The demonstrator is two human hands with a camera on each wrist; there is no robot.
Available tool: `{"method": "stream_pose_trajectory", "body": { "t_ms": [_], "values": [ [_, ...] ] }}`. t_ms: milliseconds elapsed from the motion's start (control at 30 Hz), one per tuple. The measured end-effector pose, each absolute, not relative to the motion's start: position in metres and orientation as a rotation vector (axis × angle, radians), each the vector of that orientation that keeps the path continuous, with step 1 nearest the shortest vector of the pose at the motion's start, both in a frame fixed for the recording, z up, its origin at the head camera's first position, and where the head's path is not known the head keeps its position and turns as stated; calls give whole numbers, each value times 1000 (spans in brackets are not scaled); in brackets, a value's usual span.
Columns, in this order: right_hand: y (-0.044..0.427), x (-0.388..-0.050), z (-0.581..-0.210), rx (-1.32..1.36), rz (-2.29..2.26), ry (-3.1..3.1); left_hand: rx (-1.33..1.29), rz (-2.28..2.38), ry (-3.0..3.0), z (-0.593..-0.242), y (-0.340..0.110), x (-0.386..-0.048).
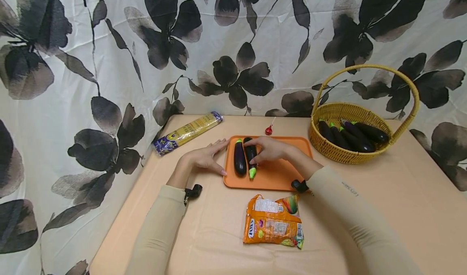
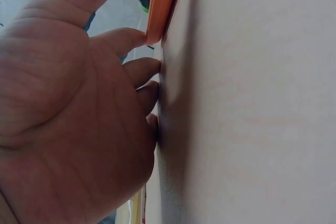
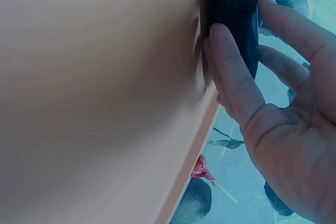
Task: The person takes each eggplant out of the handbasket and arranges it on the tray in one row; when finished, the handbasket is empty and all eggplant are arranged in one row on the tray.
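An orange tray (image 1: 281, 173) bears two dark eggplants side by side: the left one (image 1: 239, 159) has its green cap toward the back, the right one (image 1: 250, 151) toward the front. My right hand (image 1: 271, 149) grips the right eggplant, thumb on one side and fingers on the other; in the right wrist view this hand (image 3: 283, 98) lies around the dark eggplant (image 3: 233, 19). At the tray's left edge, my left hand (image 1: 206, 158) touches the rim with spread fingers. The left wrist view shows that hand (image 2: 79, 103) with a fingertip against the tray's rim (image 2: 160, 6).
A wicker basket (image 1: 337, 155) with several eggplants stands at the right. Behind the tray lies a red lollipop (image 1: 268, 130). A yellow and purple packet (image 1: 189, 133) is at the back left, and an orange snack bag (image 1: 273, 222) lies in front of the tray.
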State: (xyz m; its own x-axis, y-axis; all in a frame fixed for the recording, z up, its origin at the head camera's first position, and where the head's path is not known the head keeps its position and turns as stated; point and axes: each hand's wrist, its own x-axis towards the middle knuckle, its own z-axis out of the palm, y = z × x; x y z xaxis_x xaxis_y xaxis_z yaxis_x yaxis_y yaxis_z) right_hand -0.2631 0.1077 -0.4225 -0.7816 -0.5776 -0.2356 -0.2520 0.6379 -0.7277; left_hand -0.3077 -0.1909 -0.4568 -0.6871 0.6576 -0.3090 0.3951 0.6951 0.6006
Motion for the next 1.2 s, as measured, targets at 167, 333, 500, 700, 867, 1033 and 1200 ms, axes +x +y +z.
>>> {"method": "stream_pose_trajectory", "body": {
  "t_ms": [167, 333, 500, 700, 867, 1033, 1200],
  "values": [
    [106, -262, -422, -672, -975, 2408, 815, 678, 2397, -458, -192, -308],
    [104, -261, -421, -717, -948, 2438, 818, 674, 2393, -457, -192, -308],
    [102, -259, -420, -726, -946, 2463, 818, 668, 2395, -457, -191, -308],
    [98, -260, -419, -736, -917, 2504, 815, 675, 2393, -457, -192, -310],
    [95, -260, -418, -743, -858, 2567, 813, 684, 2389, -456, -193, -310],
    [94, -261, -419, -722, -865, 2559, 819, 684, 2386, -455, -193, -310],
    [92, -260, -418, -705, -887, 2539, 812, 685, 2383, -456, -193, -310]
  ]
}}
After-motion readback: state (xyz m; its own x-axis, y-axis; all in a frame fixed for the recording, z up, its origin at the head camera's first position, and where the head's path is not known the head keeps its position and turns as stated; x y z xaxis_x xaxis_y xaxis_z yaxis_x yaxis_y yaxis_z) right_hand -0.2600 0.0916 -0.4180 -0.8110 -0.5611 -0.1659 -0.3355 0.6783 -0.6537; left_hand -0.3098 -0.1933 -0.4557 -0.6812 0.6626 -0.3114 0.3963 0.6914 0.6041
